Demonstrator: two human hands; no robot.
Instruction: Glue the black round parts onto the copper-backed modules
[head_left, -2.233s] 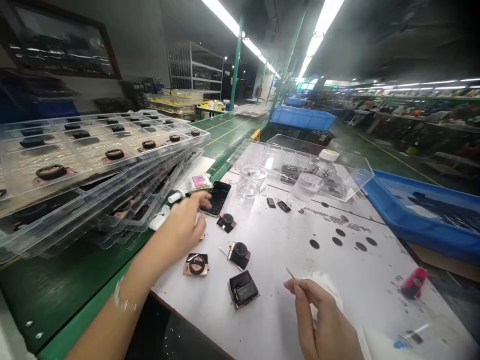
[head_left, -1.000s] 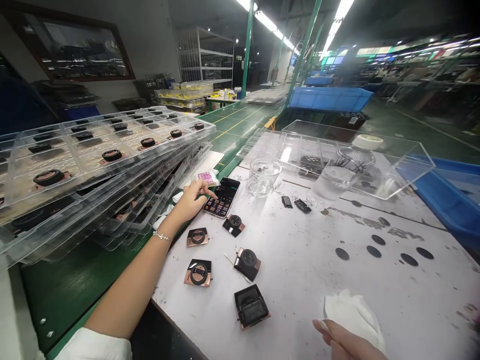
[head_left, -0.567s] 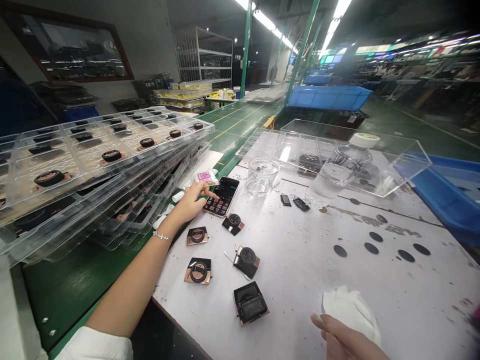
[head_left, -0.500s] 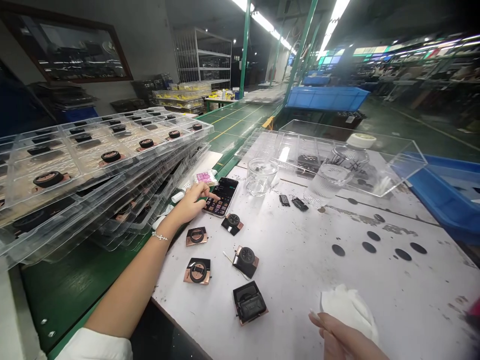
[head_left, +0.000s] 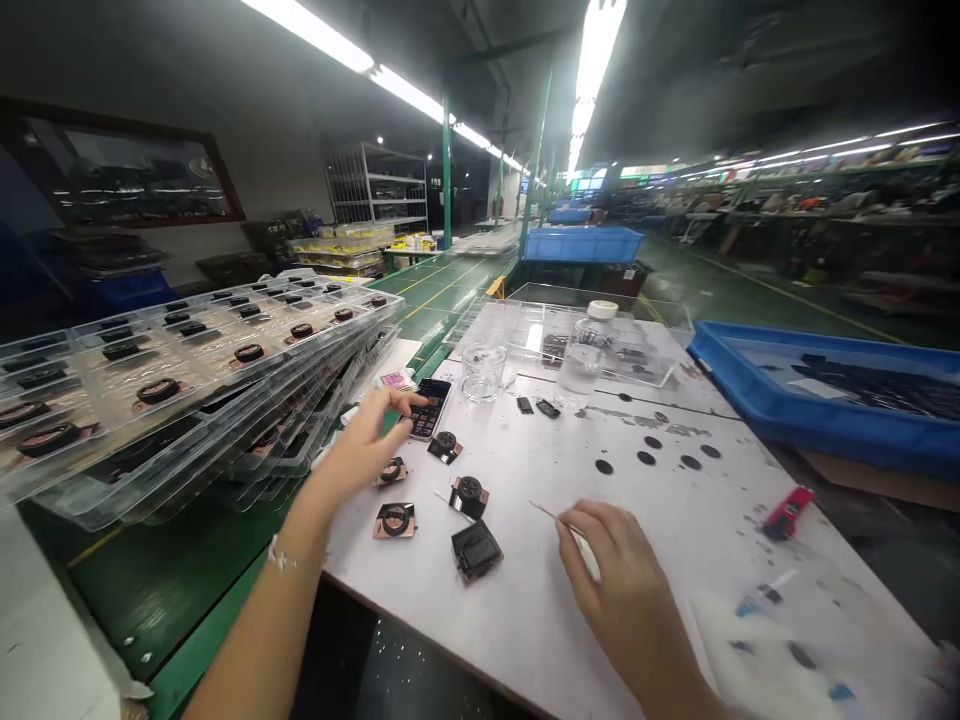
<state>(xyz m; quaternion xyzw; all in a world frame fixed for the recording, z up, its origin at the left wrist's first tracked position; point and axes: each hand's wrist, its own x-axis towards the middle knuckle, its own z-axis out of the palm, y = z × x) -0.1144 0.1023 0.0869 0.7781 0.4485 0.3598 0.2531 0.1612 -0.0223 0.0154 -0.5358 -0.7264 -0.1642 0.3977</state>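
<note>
Swab (head_left: 551, 516) in R hand (head_left: 611, 570), tip up-left

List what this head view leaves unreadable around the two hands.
- Phone screen: too small to read, left hand covers its near edge.
- Thin stick in right hand: rear end hidden by fingers.
- Items at lower right table corner: blurred.

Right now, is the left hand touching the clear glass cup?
No, the left hand reaches to the black phone; the clear glass cup stands apart, farther back.
</note>
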